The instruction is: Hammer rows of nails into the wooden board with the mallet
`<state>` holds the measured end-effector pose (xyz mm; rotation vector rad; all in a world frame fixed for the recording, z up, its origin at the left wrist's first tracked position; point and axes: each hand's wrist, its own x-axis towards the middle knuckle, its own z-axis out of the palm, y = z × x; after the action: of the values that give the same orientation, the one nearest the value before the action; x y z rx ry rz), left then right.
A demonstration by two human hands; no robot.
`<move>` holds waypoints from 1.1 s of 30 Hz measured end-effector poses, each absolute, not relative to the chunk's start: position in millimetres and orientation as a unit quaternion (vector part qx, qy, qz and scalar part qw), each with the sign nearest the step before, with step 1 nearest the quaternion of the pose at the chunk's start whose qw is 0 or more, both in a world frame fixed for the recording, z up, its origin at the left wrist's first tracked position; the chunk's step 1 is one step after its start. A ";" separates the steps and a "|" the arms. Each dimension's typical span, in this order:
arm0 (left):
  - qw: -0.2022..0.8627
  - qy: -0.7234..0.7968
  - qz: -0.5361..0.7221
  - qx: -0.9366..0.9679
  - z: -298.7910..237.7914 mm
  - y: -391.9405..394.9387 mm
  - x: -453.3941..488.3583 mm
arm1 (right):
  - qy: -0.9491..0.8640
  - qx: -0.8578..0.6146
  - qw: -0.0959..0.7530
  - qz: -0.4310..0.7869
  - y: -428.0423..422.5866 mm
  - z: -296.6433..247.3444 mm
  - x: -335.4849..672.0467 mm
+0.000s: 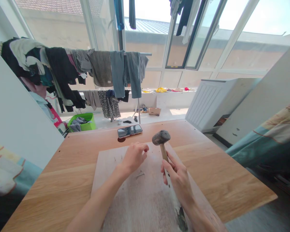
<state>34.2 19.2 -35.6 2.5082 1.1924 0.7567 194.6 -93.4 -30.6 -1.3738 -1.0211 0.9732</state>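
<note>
My right hand (pixel 177 175) is wrapped around the handle of a hammer (pixel 161 138). Its dark, blunt head is raised at the upper right part of a pale wooden board (pixel 140 206). Just left of the hammer head, my left hand (pixel 136 157) is over the board with its fingers curled and pinched together. Whatever sits between those fingertips is too small or hidden to make out. A few loose nails (pixel 140 175) lie on the board between my hands. Left of my left hand, thin nails (pixel 115 159) stand upright in the board.
The board lies on a wood-grain table (pixel 70 167). A phone (pixel 130 130) rests near the table's far edge. Beyond are a drying rack with clothes (pixel 100 69), a green basket (pixel 89 124), a small cardboard box (pixel 154 111) and a white cabinet (pixel 207 100). Curtains hang at both sides.
</note>
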 end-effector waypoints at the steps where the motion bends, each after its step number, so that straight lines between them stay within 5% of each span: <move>1: 0.131 0.416 0.259 0.862 -35.0 18.7 33.9 | -0.432 -0.583 0.549 0.414 -93.1 -30.1 194.5; 23: 0.158 0.470 0.227 0.838 -28.2 16.7 32.8 | -0.526 -0.593 0.445 0.416 -104.0 -41.8 201.8; 33: 0.139 0.463 0.206 0.851 -20.4 13.2 32.9 | -0.512 -0.595 0.460 0.414 -105.6 -39.6 198.1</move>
<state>32.9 13.2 -20.4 2.4598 1.3382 0.5949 198.1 -105.6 -39.6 -1.4652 -1.2611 1.0203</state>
